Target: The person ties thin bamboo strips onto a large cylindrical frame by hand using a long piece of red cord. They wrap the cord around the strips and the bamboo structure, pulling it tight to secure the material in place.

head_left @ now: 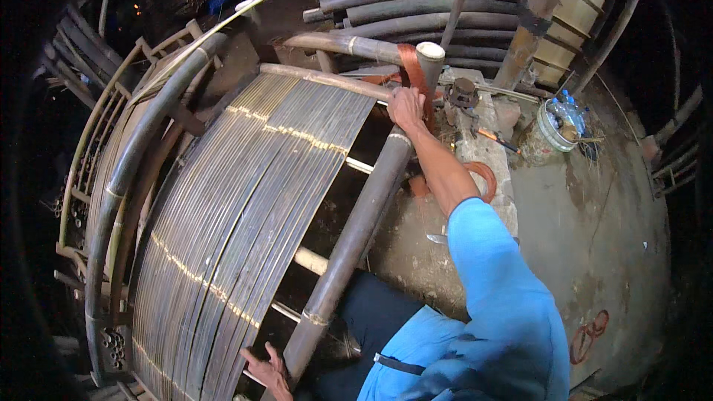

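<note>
A bamboo bench frame fills the left and middle, with a panel of thin bamboo slats (pixel 223 200) lashed across by pale bindings. My right hand (pixel 407 108) is closed over the end of the bamboo crosspiece (pixel 327 79) at the far right corner, beside an upright post (pixel 430 59). Orange strapping (pixel 412 67) is wound there, just beyond my fingers. My left hand (pixel 269 371) is at the near end, its fingers apart, between the panel's right edge and the thick bamboo side rail (pixel 349 230). A gap with crossbars lies between panel and rail.
Bamboo poles (pixel 423 0) are stacked at the back. Right of the bench, a concrete ledge (pixel 483 148) carries an orange-handled tool (pixel 497 140) and an orange strap coil (pixel 483 180). A bucket of plastic bottles (pixel 555 126) and another orange coil (pixel 589 336) are on the floor.
</note>
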`<state>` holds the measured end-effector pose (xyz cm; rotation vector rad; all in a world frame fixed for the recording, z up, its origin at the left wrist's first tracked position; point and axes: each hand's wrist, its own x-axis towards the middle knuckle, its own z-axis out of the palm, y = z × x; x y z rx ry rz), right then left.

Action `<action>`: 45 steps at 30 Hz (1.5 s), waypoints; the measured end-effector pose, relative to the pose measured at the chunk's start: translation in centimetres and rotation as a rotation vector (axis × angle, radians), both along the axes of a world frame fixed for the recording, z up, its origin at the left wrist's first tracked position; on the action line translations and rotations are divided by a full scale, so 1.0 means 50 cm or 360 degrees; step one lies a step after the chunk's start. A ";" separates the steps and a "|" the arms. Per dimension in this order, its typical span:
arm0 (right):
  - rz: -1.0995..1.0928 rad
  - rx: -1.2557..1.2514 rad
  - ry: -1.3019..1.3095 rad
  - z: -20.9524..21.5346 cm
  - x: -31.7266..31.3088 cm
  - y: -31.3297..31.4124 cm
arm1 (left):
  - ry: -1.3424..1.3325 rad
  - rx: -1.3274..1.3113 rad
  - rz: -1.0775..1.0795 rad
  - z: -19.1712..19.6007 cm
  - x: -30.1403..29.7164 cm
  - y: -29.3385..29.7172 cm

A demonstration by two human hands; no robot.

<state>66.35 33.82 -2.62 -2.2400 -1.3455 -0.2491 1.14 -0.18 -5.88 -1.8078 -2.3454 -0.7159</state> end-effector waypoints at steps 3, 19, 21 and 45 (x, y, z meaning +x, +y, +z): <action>0.0409 0.0398 0.0264 -0.010 -0.023 -0.047 | -0.0439 -0.0238 -0.0174 0.061 0.110 0.028; 0.2124 -0.0020 0.0857 0.183 -0.553 -0.668 | -0.2290 -0.0696 -0.0821 0.376 0.401 0.092; 0.2170 -0.0238 0.0996 0.174 -0.514 -0.661 | -0.2274 -0.0567 -0.0798 0.373 0.275 0.061; 0.2192 -0.0821 0.1089 0.269 -0.647 -0.560 | 0.0226 -0.0759 0.1978 0.372 -0.557 -0.924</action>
